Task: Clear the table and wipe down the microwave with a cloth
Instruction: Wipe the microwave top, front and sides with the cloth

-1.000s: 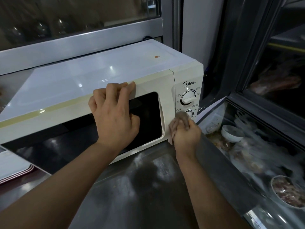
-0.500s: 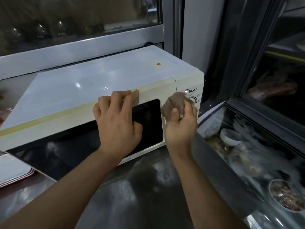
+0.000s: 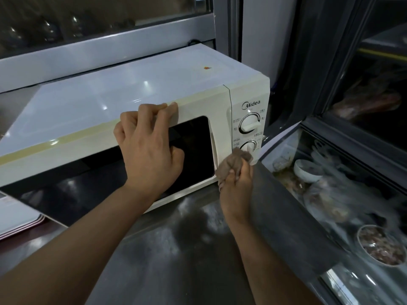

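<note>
A cream-white microwave [image 3: 92, 106] with a dark door window stands on the steel table [image 3: 176, 249]. My left hand [image 3: 147, 148] lies on the door, its fingers hooked over the door's top edge and its thumb on the glass. My right hand [image 3: 236, 183] grips a bunched brown cloth [image 3: 233, 161] and holds it against the bottom of the control panel, just under the lower knob [image 3: 250, 147]. The upper knob [image 3: 250, 125] is uncovered. A small orange spot [image 3: 206, 68] marks the microwave's top.
A glass-topped chiller [image 3: 312, 216] runs along the right, with a white bowl [image 3: 306, 170] and a bowl of meat [image 3: 381, 245] inside. Stacked trays [image 3: 15, 221] lie at the left edge. A metal-framed window ledge [image 3: 105, 49] is behind the microwave.
My right hand has moved the cloth down from the top of the control panel to its bottom edge. My left hand has stayed on the door.
</note>
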`<move>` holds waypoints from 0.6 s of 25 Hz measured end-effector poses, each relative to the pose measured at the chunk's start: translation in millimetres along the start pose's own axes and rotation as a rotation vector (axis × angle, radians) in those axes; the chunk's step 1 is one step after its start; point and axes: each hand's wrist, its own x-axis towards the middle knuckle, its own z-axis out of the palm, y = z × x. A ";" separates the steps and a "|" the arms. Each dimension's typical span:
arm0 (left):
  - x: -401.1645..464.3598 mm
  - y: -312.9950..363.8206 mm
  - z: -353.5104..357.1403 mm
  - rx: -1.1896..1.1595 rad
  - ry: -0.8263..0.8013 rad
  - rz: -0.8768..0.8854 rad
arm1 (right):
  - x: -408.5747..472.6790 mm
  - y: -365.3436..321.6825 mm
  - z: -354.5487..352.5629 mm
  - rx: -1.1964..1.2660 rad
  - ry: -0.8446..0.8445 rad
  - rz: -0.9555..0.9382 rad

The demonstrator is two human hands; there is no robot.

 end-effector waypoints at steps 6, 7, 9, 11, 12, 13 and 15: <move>-1.3 -3.2 -2.3 0.009 -0.004 0.041 | 11.0 27.0 7.2 0.022 0.062 0.141; -1.1 -4.0 -1.4 0.012 0.003 0.046 | 23.0 32.2 3.9 0.025 0.093 0.165; -1.6 -5.8 0.6 0.021 0.011 0.057 | 46.9 35.4 -4.5 0.034 0.147 0.160; -1.5 -6.7 3.0 0.024 0.017 0.069 | 63.7 33.8 -12.5 0.019 0.170 0.159; -1.1 -7.1 3.3 0.027 0.016 0.068 | 67.8 34.8 -13.4 0.018 0.158 0.166; -1.1 -7.2 2.8 0.028 0.013 0.065 | 67.1 33.4 -10.8 0.044 0.162 0.153; -0.7 -7.3 1.8 0.026 0.007 0.063 | 56.2 34.7 1.7 0.125 0.184 0.135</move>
